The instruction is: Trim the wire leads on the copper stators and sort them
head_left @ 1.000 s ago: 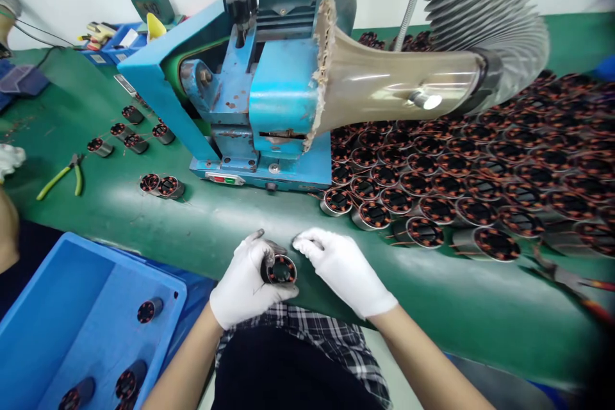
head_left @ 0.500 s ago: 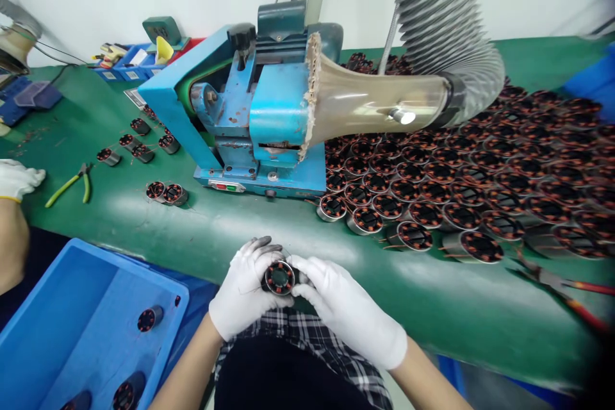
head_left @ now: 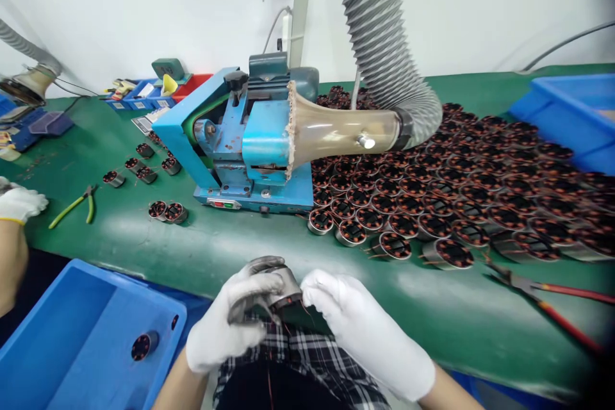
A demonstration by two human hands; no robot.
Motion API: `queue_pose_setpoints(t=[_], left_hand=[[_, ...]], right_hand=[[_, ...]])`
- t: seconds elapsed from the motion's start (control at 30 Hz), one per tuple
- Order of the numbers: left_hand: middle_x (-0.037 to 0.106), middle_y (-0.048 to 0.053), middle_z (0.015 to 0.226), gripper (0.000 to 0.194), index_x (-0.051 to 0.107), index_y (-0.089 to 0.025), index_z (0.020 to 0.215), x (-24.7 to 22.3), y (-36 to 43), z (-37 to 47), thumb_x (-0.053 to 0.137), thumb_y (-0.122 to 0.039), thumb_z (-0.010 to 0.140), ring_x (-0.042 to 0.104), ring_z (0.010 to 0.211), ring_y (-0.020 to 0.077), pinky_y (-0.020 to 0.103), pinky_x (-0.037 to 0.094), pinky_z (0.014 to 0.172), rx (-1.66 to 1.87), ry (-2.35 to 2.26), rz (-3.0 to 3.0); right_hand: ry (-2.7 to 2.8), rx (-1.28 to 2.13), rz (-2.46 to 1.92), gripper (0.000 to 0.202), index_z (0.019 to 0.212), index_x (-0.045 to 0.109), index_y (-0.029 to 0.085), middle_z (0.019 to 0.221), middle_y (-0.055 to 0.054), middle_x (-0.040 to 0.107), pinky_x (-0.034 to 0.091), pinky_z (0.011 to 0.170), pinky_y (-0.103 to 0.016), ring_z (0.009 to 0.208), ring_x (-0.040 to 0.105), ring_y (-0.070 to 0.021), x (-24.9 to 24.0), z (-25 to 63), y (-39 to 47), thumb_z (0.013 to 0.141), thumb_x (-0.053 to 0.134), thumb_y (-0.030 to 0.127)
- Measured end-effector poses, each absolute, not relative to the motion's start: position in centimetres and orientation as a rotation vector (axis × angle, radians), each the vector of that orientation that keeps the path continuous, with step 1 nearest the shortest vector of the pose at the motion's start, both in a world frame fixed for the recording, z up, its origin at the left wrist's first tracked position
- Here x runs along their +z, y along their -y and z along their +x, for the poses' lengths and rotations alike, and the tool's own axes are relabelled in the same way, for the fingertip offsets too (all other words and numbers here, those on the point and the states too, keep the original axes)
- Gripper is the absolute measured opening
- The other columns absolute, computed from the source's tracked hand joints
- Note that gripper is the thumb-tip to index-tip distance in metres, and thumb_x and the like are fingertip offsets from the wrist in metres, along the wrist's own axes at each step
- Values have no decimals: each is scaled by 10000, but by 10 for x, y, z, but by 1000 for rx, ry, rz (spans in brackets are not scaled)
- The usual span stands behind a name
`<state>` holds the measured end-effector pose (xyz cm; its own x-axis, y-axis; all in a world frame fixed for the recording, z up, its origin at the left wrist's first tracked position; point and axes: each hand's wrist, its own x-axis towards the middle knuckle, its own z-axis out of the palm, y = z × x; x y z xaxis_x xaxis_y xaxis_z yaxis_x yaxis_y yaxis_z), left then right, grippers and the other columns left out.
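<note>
Head view: metal ring (head_left: 289, 283) clamped by left hand (head_left: 228, 314); wire (head_left: 307, 309) seemingly pinched, worked by right hand (head_left: 365, 330); steady hold likely needed next.

The camera sat up on the person's head, looking forward and down over black-and-white checked cloth (head_left: 312, 352), with the white-gloved left hand (head_left: 230, 317) and white-gloved right hand (head_left: 368, 333) close below. Farther off, it faced the blue metal machine (head_left: 265, 141) across the glossy green tabletop (head_left: 230, 237), and the plain white wall (head_left: 461, 13) beyond.
</note>
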<state>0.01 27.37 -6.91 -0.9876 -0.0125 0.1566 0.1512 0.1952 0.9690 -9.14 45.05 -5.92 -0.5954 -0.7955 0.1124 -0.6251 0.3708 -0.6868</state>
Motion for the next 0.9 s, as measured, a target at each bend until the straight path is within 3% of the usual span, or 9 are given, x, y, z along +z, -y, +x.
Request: queue_pose_setpoints(t=[0.1,0.23,0.3,0.53,0.63,0.7,0.8,0.9], left_hand=[[625,30,1000,183,609,-261,881,-56,-278,0,597,-137,748,586,991,212,342,490,865,-1649,2405,-168],[525,73,1151,429,523,-283,1110,-51,-288,1,589,-81,738,529,1068,222,354,478,874,-1036,2585,-143],[484,83,1169,454,495,-293,1139,-54,-292,0,566,-70,750,507,1083,222,357,479,859,-870,2645,-68],[520,55,1064,287,481,-246,954,-57,-302,-2,542,-76,732,431,1152,223,401,418,946,-1297,2508,70],[507,73,1101,429,446,-251,1094,-59,-301,-2,576,-97,715,432,1144,232,425,400,960,-1227,2453,52],[504,88,1130,506,427,-249,1165,-61,-298,-4,558,-73,710,444,1141,233,426,395,965,-1276,2511,-22],[550,88,1089,409,473,-235,1105,-64,-293,-8,564,-110,726,518,1084,228,395,448,911,-1747,2438,-11],[601,72,982,296,534,-226,1004,-61,-288,-12,620,-207,721,507,1109,258,395,476,876,-2130,2267,-70]], right_hand=[[-2401,-985,-1293,253,710,469,198,663,19,534,348,574,-244,577,461,-121,-56,-89,-453,888,319,98],[-2482,-983,-1259,246,720,463,203,666,15,538,349,577,-250,583,478,-129,-50,-87,-456,899,317,117],[-2546,-971,-1269,237,724,473,203,650,9,537,349,565,-254,572,485,-138,-48,-86,-455,896,325,133],[-2714,-828,-1217,264,707,526,179,610,-33,538,353,561,-283,545,484,-164,-43,-83,-451,815,320,54],[-2400,-1092,-1093,226,726,534,193,689,-17,569,379,578,-253,595,497,-143,-41,-89,-454,817,356,88],[-2128,-1282,-924,196,651,486,194,634,12,523,381,542,-217,570,465,-119,-41,-95,-455,815,395,138],[-1900,-1421,-746,220,593,419,191,568,34,438,356,485,-194,522,399,-99,-45,-100,-456,813,423,191],[-2004,-1328,-827,234,621,433,190,581,32,445,350,505,-207,536,396,-102,-46,-99,-456,850,386,190]])
